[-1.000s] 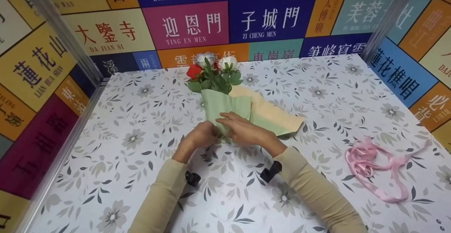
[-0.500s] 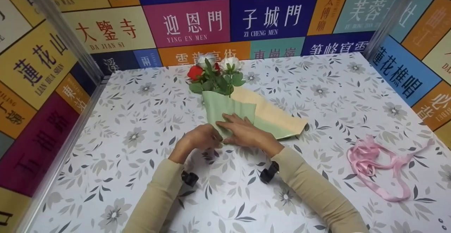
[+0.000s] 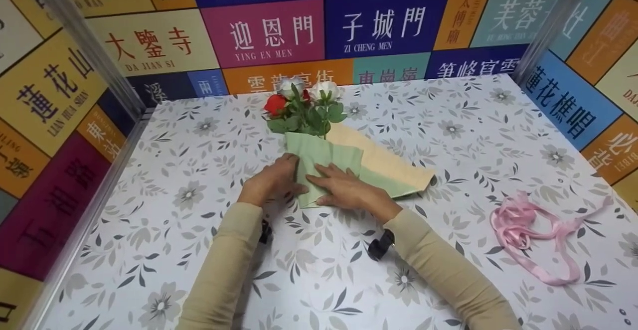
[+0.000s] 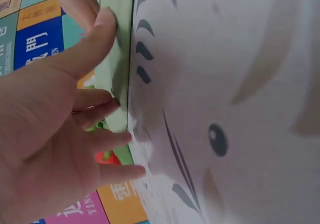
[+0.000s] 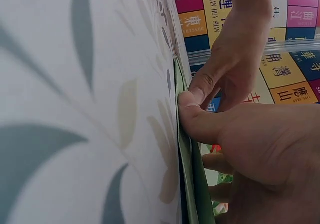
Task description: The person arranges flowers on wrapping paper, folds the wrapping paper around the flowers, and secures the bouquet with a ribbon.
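Observation:
A bouquet of red roses (image 3: 275, 104) and pale roses (image 3: 326, 90) lies with its stems inside green wrapping paper (image 3: 324, 148). One side of the paper is folded over the stems; its other side fans out to the right, showing a peach face (image 3: 391, 155). My right hand (image 3: 346, 189) presses the folded flap with spread fingers, its thumb (image 5: 192, 107) near the lower edge. My left hand (image 3: 271, 180) touches the paper's left edge, its thumb (image 4: 92, 47) against the green and its fingers (image 4: 122, 172) fairly straight along that side.
A loose tangle of pink ribbon (image 3: 518, 218) lies on the right of the table. Beneath everything is a white tablecloth (image 3: 428, 255) printed with grey flowers and leaves. A wall (image 3: 269, 36) of coloured sign panels stands behind the table and at both sides.
My left hand has moved from the paper's bottom tip up to its left edge, uncovering the lower corner. My right hand has spread its fingers and stays pressed on the flap.

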The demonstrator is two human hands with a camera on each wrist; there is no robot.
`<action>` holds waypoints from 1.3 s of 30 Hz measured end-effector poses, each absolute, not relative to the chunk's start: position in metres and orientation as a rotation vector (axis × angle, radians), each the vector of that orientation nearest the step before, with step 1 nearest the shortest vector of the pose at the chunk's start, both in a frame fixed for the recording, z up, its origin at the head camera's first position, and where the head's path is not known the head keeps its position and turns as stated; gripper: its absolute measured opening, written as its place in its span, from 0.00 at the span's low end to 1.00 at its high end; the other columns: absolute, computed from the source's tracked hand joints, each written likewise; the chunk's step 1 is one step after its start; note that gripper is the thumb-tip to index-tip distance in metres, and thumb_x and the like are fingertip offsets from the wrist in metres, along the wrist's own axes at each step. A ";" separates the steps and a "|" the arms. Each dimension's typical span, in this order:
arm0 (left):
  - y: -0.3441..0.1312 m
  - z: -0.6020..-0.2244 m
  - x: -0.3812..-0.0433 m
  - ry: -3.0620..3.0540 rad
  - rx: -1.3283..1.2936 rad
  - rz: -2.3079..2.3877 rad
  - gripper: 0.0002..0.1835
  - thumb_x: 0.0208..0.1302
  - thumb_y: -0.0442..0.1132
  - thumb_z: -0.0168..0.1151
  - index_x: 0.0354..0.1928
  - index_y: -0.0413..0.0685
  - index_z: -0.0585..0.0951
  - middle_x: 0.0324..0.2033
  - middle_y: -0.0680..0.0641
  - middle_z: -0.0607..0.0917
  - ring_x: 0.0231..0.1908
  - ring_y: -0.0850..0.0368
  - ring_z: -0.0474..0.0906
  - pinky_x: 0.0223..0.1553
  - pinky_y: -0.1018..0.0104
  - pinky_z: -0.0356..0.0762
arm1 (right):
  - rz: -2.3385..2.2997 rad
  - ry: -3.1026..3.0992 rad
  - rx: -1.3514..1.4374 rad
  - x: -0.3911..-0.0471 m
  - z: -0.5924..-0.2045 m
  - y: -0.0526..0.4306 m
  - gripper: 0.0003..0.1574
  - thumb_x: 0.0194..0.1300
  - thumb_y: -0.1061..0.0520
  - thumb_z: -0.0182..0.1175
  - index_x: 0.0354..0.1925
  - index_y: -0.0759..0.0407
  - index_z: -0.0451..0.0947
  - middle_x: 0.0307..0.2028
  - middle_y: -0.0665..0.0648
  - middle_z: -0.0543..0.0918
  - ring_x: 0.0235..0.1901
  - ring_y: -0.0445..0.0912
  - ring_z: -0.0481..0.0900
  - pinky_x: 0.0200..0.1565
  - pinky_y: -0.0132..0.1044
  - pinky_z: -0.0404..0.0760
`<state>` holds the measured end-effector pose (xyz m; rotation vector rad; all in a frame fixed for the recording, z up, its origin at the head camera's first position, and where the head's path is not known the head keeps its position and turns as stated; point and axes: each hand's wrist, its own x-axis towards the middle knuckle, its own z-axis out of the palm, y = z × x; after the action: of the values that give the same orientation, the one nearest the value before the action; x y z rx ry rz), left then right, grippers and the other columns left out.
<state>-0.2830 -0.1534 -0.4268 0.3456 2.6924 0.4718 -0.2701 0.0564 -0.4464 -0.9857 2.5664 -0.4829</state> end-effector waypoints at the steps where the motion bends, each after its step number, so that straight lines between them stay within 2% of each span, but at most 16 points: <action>1: -0.154 -0.427 -0.284 2.694 0.334 0.473 0.49 0.63 0.56 0.68 0.77 0.41 0.56 0.76 0.37 0.57 0.74 0.38 0.59 0.73 0.46 0.61 | -0.480 2.564 -0.987 -0.270 -0.447 0.056 0.43 0.72 0.43 0.57 0.78 0.44 0.53 0.81 0.59 0.44 0.79 0.64 0.40 0.75 0.67 0.42; 6: -0.159 -0.429 -0.289 2.727 0.329 0.363 0.55 0.59 0.64 0.67 0.79 0.46 0.52 0.78 0.39 0.54 0.78 0.36 0.47 0.74 0.33 0.49 | -0.491 2.559 -0.986 -0.270 -0.447 0.056 0.43 0.72 0.43 0.57 0.78 0.45 0.53 0.81 0.59 0.44 0.79 0.64 0.40 0.75 0.66 0.41; 9: -0.163 -0.433 -0.293 2.741 0.373 0.285 0.56 0.59 0.67 0.64 0.80 0.47 0.51 0.78 0.42 0.54 0.79 0.39 0.42 0.73 0.30 0.46 | -0.495 2.560 -0.987 -0.270 -0.446 0.056 0.42 0.73 0.44 0.57 0.78 0.45 0.54 0.81 0.59 0.44 0.79 0.64 0.40 0.75 0.67 0.41; 11: -0.164 -0.436 -0.299 2.748 0.401 0.338 0.52 0.62 0.64 0.64 0.79 0.46 0.55 0.77 0.40 0.57 0.78 0.39 0.47 0.74 0.33 0.49 | -0.493 2.556 -0.986 -0.270 -0.446 0.057 0.43 0.73 0.44 0.56 0.79 0.45 0.52 0.81 0.59 0.43 0.79 0.65 0.40 0.75 0.67 0.41; 15: -0.168 -0.442 -0.313 2.840 0.425 0.563 0.28 0.72 0.45 0.61 0.68 0.39 0.73 0.65 0.35 0.73 0.67 0.39 0.69 0.70 0.44 0.65 | -0.492 2.546 -0.994 -0.270 -0.446 0.060 0.43 0.74 0.44 0.55 0.79 0.46 0.51 0.81 0.60 0.42 0.79 0.65 0.38 0.74 0.68 0.39; 16: -0.170 -0.443 -0.316 2.867 0.412 0.607 0.23 0.73 0.42 0.59 0.65 0.37 0.75 0.62 0.34 0.75 0.64 0.39 0.72 0.68 0.45 0.68 | -0.491 2.545 -0.990 -0.271 -0.446 0.061 0.43 0.74 0.44 0.55 0.79 0.46 0.51 0.81 0.60 0.42 0.79 0.65 0.38 0.74 0.68 0.39; 18: -0.172 -0.445 -0.320 2.915 0.367 0.633 0.20 0.74 0.39 0.56 0.63 0.38 0.76 0.61 0.36 0.76 0.64 0.39 0.72 0.66 0.44 0.70 | -0.492 2.541 -0.986 -0.270 -0.445 0.061 0.43 0.74 0.44 0.55 0.79 0.46 0.50 0.81 0.59 0.41 0.79 0.65 0.37 0.75 0.68 0.38; 20: -0.174 -0.446 -0.322 2.912 0.301 0.601 0.25 0.75 0.42 0.54 0.70 0.42 0.70 0.69 0.38 0.70 0.71 0.38 0.63 0.69 0.38 0.64 | -0.495 2.534 -0.980 -0.271 -0.445 0.061 0.43 0.74 0.43 0.55 0.79 0.44 0.49 0.81 0.58 0.40 0.79 0.64 0.37 0.75 0.67 0.37; 23: -0.175 -0.446 -0.324 2.888 0.275 0.490 0.33 0.77 0.46 0.49 0.79 0.49 0.55 0.79 0.45 0.56 0.79 0.38 0.45 0.72 0.31 0.51 | -0.490 2.525 -0.978 -0.271 -0.445 0.059 0.43 0.74 0.43 0.54 0.79 0.43 0.48 0.81 0.58 0.40 0.79 0.63 0.36 0.75 0.66 0.36; 26: -0.175 -0.446 -0.323 2.856 0.286 0.345 0.33 0.79 0.46 0.42 0.80 0.53 0.48 0.80 0.50 0.49 0.79 0.38 0.39 0.73 0.28 0.44 | -0.483 2.528 -0.976 -0.271 -0.446 0.056 0.43 0.74 0.43 0.54 0.79 0.43 0.49 0.81 0.58 0.40 0.79 0.63 0.36 0.75 0.66 0.37; 30: -0.172 -0.446 -0.323 2.849 0.269 0.200 0.30 0.80 0.46 0.35 0.80 0.53 0.50 0.80 0.51 0.51 0.79 0.40 0.41 0.72 0.26 0.43 | -0.481 2.533 -0.984 -0.271 -0.446 0.055 0.43 0.74 0.43 0.54 0.79 0.43 0.49 0.81 0.58 0.40 0.79 0.63 0.36 0.75 0.66 0.37; 36: -0.166 -0.443 -0.320 2.826 0.317 0.085 0.29 0.81 0.44 0.37 0.79 0.48 0.52 0.80 0.46 0.52 0.79 0.36 0.43 0.71 0.26 0.49 | -0.475 2.513 -0.987 -0.270 -0.446 0.057 0.43 0.75 0.43 0.54 0.79 0.44 0.48 0.81 0.58 0.39 0.79 0.64 0.35 0.75 0.67 0.36; 39: -0.164 -0.439 -0.319 2.887 0.419 0.080 0.23 0.79 0.41 0.44 0.70 0.42 0.70 0.72 0.40 0.68 0.72 0.35 0.62 0.67 0.33 0.64 | -0.477 2.508 -0.986 -0.272 -0.445 0.058 0.43 0.75 0.43 0.53 0.80 0.44 0.47 0.81 0.58 0.38 0.79 0.64 0.34 0.75 0.67 0.35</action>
<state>-0.3189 -0.1643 -0.4386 0.4194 2.8869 0.0805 -0.2716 0.0580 -0.4448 -0.9856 2.5077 -0.4766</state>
